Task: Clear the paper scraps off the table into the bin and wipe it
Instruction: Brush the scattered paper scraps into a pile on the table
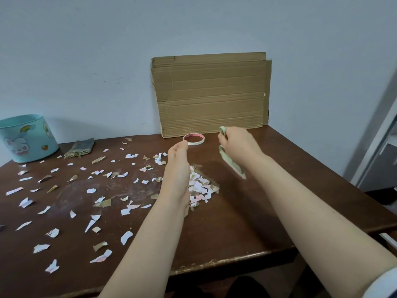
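Head view: the left hand pinches a tape ring and the right hand grips a blurred pale green object. Paper scraps litter the table, and the bin stands far left. The person is probably clearing tools first. Next, both need setting aside to free the hands for sweeping.

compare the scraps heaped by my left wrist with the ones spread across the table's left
The heaped scraps overlap in one tight pile; the spread scraps lie apart, bare wood between them. The left forearm hides part of the heaped scraps; the spread scraps lie uncovered. Both are white and brown bits on the table.
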A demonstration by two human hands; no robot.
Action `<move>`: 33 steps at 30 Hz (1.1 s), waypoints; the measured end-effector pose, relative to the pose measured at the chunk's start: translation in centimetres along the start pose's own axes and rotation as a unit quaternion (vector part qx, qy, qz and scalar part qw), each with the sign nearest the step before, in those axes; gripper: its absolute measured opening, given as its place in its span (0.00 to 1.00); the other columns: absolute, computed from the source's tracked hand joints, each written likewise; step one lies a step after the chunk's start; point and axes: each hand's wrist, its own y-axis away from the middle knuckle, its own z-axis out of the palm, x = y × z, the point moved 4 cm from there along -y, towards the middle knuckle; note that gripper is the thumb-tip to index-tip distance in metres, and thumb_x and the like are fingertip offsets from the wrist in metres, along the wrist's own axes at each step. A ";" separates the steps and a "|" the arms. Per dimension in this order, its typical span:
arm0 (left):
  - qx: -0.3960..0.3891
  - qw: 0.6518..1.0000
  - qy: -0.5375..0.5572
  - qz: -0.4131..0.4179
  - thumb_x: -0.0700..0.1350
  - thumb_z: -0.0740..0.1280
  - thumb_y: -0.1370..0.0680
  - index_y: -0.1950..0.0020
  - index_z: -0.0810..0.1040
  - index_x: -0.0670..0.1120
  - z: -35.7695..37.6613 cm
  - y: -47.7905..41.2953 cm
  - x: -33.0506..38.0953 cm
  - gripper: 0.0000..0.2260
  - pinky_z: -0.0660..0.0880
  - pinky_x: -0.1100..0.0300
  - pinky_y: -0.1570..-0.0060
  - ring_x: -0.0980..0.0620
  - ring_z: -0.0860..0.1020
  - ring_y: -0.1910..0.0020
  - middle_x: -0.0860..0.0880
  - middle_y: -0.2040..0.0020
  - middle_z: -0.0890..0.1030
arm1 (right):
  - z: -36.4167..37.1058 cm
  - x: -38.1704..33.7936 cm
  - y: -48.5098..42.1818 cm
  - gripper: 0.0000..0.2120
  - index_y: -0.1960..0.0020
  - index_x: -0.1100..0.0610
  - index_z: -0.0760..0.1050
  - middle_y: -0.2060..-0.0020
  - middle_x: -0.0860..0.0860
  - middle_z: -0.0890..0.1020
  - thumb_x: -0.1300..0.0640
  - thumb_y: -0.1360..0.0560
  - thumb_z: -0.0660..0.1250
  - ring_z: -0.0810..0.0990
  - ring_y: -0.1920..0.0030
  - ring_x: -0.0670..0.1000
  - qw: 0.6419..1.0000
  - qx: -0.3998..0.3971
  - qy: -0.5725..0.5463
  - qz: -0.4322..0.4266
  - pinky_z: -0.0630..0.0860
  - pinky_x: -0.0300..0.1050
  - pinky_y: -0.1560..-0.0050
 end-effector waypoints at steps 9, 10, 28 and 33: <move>-0.002 1.000 0.019 -0.001 0.54 0.57 0.20 0.50 0.69 0.59 -0.6 0.5 -0.3 0.03 0.66 0.63 0.53 0.61 0.71 0.46 0.58 0.47 0.73 | 4.5 -4.7 1.7 0.12 0.60 0.55 0.64 0.54 0.59 0.80 0.53 0.20 0.52 0.73 0.59 0.59 0.992 -0.105 0.014 -0.065 0.62 0.45 0.60; -0.003 1.000 0.028 0.000 0.53 0.57 0.19 0.48 0.70 0.58 -0.9 0.6 -0.2 0.04 0.65 0.64 0.56 0.62 0.71 0.48 0.59 0.49 0.73 | 4.9 -5.5 1.7 0.13 0.62 0.54 0.63 0.55 0.57 0.80 0.52 0.20 0.52 0.74 0.58 0.59 0.990 -0.115 0.004 -0.076 0.63 0.45 0.61; -0.001 0.999 0.046 -0.003 0.55 0.57 0.20 0.30 0.67 0.53 -2.3 2.1 -1.3 0.19 0.64 0.57 0.44 0.54 0.68 0.33 0.52 0.32 0.70 | 4.0 -6.0 3.6 0.16 0.67 0.51 0.60 0.68 0.48 0.71 0.53 0.22 0.57 0.70 0.64 0.53 0.976 -0.188 -0.023 -0.110 0.62 0.44 0.69; 0.029 0.998 0.059 0.017 0.54 0.58 0.20 0.31 0.69 0.50 -4.4 2.1 -1.2 0.19 0.71 0.51 0.43 0.55 0.72 0.39 0.47 0.34 0.74 | 5.5 -9.6 3.8 0.11 0.54 0.59 0.73 0.67 0.48 0.72 0.53 0.21 0.57 0.70 0.64 0.50 0.960 -0.204 -0.108 -0.156 0.66 0.46 0.62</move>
